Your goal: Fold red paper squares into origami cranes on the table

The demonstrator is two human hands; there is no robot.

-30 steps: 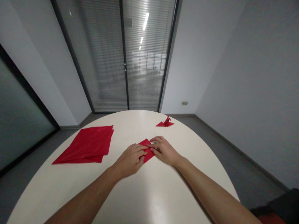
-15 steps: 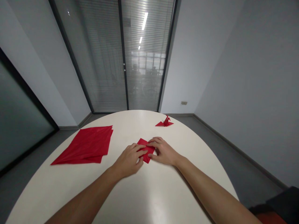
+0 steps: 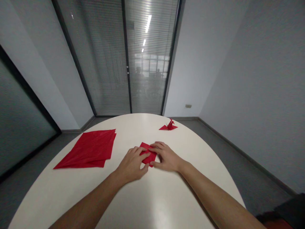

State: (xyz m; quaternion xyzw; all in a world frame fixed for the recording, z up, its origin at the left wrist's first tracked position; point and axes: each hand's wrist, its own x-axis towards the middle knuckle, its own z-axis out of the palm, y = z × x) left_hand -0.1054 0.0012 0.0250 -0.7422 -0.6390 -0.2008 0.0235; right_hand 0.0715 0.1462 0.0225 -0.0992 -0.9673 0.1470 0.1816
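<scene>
A small folded piece of red origami paper point(image 3: 149, 160) lies on the white table, its top corner pointing away from me. My left hand point(image 3: 133, 163) rests on its left side, the fingers reaching over the top and the thumb at the bottom corner. From the right, my right hand point(image 3: 166, 157) holds the paper, with its fingertips on the upper face and its thumb at the lower right edge. The fingers of both hands nearly meet and hide parts of the folds. A finished red paper crane point(image 3: 170, 126) stands beyond my right hand.
A stack of larger red paper sheets point(image 3: 89, 149) lies at the left of the round white table point(image 3: 133, 203). Behind the table are a glass partition with blinds point(image 3: 107, 79) and a pale wall point(image 3: 190, 63). Something dark point(image 3: 289, 210) shows at the lower right.
My left thumb has slid slightly right along the paper's bottom corner, and my right fingers have shifted a little left. The paper stays flat on the table; the view has tilted slightly.
</scene>
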